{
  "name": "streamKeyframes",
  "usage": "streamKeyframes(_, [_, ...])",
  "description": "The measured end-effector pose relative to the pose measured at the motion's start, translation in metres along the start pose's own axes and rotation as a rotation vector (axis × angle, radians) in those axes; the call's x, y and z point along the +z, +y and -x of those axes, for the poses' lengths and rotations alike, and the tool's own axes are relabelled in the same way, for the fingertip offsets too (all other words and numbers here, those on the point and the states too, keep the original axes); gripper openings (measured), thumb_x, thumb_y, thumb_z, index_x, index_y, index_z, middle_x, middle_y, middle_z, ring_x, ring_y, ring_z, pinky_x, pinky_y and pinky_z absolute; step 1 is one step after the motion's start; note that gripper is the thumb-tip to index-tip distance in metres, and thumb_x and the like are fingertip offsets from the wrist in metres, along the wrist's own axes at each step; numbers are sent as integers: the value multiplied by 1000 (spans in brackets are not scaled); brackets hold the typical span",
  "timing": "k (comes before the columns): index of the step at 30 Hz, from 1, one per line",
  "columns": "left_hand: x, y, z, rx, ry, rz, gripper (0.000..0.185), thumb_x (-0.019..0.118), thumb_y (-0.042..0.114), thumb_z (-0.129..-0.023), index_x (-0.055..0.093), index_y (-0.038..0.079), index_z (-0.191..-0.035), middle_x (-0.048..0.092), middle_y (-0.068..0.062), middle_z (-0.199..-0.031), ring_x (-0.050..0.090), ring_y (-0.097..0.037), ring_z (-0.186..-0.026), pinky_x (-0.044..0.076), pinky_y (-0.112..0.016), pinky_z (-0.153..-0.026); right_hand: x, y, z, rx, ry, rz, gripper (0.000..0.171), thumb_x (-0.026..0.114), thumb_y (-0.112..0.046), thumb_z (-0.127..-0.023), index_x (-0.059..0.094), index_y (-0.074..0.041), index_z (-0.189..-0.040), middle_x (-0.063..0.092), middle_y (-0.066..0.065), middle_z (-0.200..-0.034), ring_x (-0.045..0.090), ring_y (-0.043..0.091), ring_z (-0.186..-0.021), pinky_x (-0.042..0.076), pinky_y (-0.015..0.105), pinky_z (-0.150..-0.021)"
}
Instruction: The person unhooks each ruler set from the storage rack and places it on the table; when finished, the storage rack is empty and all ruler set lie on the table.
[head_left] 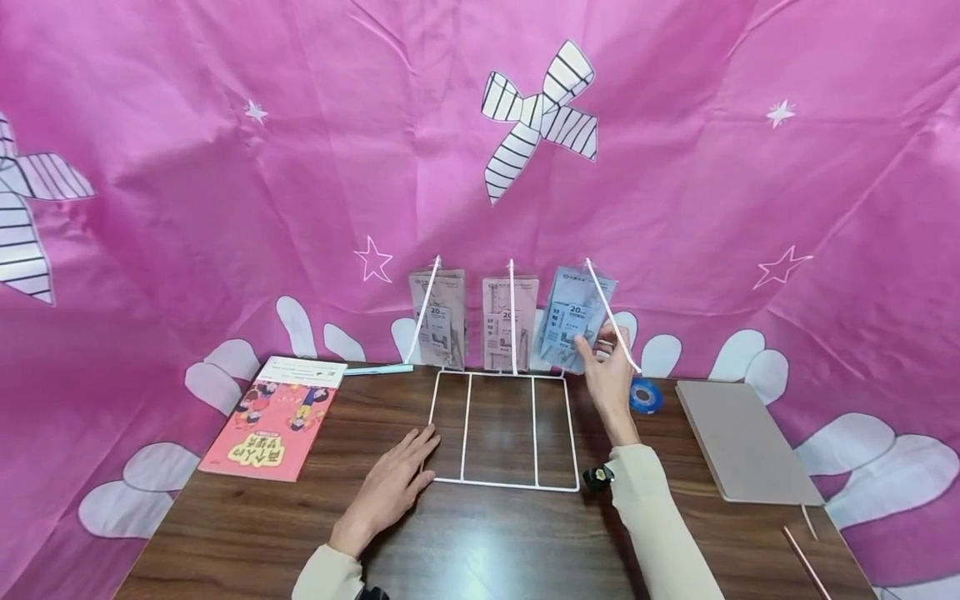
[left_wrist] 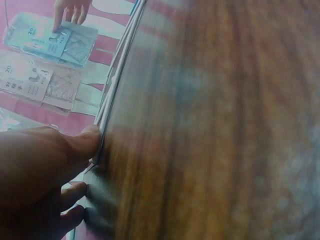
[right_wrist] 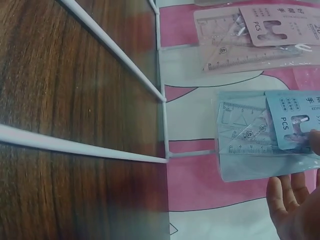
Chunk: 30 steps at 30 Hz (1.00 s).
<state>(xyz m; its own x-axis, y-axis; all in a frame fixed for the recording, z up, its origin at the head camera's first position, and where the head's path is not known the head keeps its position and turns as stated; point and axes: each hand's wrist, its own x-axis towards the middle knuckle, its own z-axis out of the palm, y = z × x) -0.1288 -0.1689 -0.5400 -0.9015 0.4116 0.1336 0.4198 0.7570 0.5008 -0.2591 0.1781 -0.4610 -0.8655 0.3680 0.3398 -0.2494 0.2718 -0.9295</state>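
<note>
The 2 sleeves [head_left: 660, 517] lie nearest, above the brown surface [head_left: 480, 550]. The left hand [head_left: 390, 483] rests at the left side of the white rack [head_left: 536, 433], fingers extended and gripping nothing; a light press there should be enough to steady the frame. Farther in, near the tape [head_left: 656, 398], the right hand [head_left: 609, 375] pinches the blue pack [head_left: 573, 321], thumb in front, fingers behind. This pack tilts at the right prong [head_left: 612, 312], its top by the prong's upper end; whether its hole is threaded is too small to tell. Good handling probably means guiding it by the lower part, lining the hole up with the prong, and not creasing the plastic or bumping the neighbours. The pink pack [head_left: 498, 325] and grey pack [head_left: 444, 329] hang straighter at the other 2 prongs. Pink cloth [head_left: 450, 208] is farthest.
</note>
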Motion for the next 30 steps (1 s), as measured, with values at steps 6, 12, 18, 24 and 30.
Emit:
streamKeyframes(6, [2,-3,0,29,32,10,53,66,15,-102,53,-1,-151,45,-19,-161,39,-46,-148,38,-64,-114,-7,-19,8,-35,12,-28,22,71,1,-97,60,15,-109,64,30,-104,62,30,-92,49,11,-71])
streamKeyframes(12, [3,-5,1,58,59,-3,53,65,16,-103,53,-1,-151,46,-20,-160,41,-46,-147,39,-63,-113,-17,-18,12,-8,-40,-109,21,70,2,-98,60,18,-107,65,30,-101,66,10,-81,54,15,-67])
streamKeyframes(18, [1,-5,0,17,8,2,54,64,18,-104,51,1,-153,43,-17,-163,37,-45,-150,36,-63,-116,-26,-19,17,-35,-57,-84,21,71,4,-96,61,19,-108,67,32,-101,64,5,-79,53,11,-71])
streamKeyframes(24, [0,-6,0,5,-6,0,54,64,19,-104,51,2,-154,42,-16,-164,36,-43,-151,35,-62,-117,-34,-26,27,-38,-70,-61,19,71,6,-95,63,18,-107,67,33,-99,63,5,-79,53,11,-71])
streamKeyframes(30, [0,-6,-1,14,-3,3,54,65,18,-104,51,2,-154,42,-16,-163,36,-44,-151,36,-63,-116,-43,-30,37,-30,-89,-42,17,71,6,-95,63,17,-106,70,35,-102,65,0,-79,54,12,-72])
